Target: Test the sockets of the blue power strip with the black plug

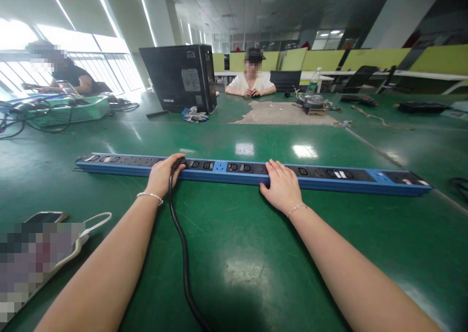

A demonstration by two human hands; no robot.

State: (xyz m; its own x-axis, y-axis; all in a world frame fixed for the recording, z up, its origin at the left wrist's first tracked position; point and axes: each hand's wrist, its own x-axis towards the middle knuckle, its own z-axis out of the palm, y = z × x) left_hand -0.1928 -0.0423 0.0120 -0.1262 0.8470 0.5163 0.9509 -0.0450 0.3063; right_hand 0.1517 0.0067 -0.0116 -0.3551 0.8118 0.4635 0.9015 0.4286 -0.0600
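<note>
A long blue, black-socketed power strip spans mid-frame; left hand pinches a black plug, right hand spread over the strip.

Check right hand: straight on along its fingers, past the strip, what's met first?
Beyond the blue strip under the right hand, likely the forearms of the person opposite, across the green tabletop; depth is unclear.
</note>
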